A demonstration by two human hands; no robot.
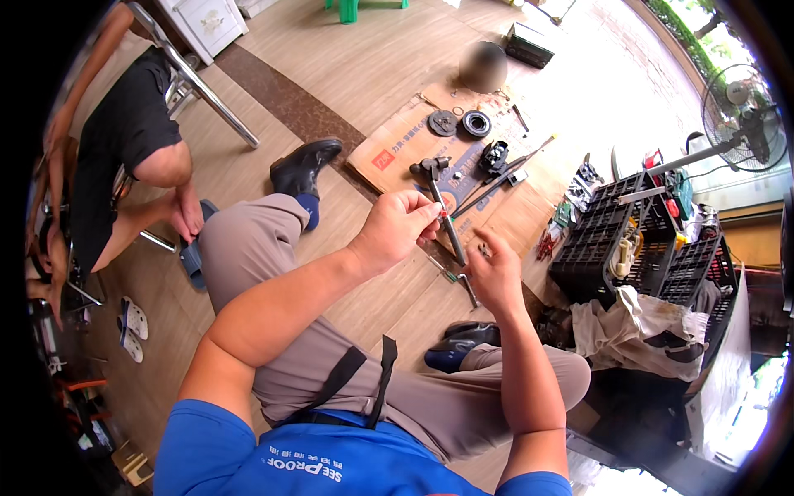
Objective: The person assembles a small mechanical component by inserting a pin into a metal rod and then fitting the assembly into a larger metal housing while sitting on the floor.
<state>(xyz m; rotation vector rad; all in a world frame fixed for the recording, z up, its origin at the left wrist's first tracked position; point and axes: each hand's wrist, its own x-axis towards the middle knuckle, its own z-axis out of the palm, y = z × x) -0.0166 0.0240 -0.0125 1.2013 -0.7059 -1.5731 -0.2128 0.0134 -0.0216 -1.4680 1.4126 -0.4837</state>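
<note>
My left hand (pixel 394 233) is closed in a pinch, thumb against forefinger, in front of my bent knees. A small red piece (pixel 444 212) shows at its fingertips; its kind is too small to make out. My right hand (pixel 496 271) hovers a little to the right, thumb and forefinger apart, with nothing plainly held. Between the two hands runs the dark handle of a hammer (pixel 451 230), its head pointing away from me over the cardboard (pixel 397 157). Whether my fingers touch the handle, I cannot tell. Beyond it lie a round disc (pixel 442 123), a black ring-shaped part (pixel 476 124) and a black motor-like part (pixel 495 157).
A screwdriver-like tool (pixel 444 269) lies on the floor near my right hand. Black plastic crates (pixel 600 240) with tools and a cloth (pixel 616 335) stand at the right, beside a fan (pixel 738 116). Another person's leg (pixel 165 165) is at the left.
</note>
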